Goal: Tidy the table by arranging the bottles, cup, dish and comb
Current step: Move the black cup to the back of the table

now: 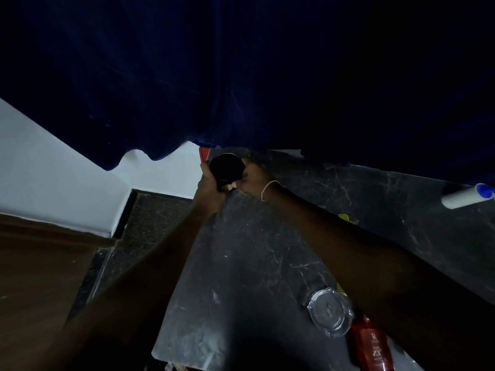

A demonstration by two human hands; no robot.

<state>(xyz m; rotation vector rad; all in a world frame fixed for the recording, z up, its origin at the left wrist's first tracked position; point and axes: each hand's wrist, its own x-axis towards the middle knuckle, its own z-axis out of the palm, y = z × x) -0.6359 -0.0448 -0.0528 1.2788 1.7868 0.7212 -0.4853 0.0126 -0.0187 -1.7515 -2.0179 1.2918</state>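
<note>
Both my arms reach to the far corner of the dark marble table (267,263). My left hand (210,187) and my right hand (253,178) are both wrapped around a round black cup (227,167) at the table's far edge, under a blue curtain. A clear glass dish (330,313) lies near the front right, partly under my right forearm. A red bottle (372,346) lies next to it at the bottom edge. A white bottle with a blue cap (467,196) lies on its side at the far right. A yellow comb (345,218) peeks out behind my right arm.
A dark blue curtain (241,76) hangs over the table's far side and hides its back part. A red object (205,155) shows behind the cup. To the left are a white wall (53,170), a speckled floor (150,218) and a brown wooden surface (40,277).
</note>
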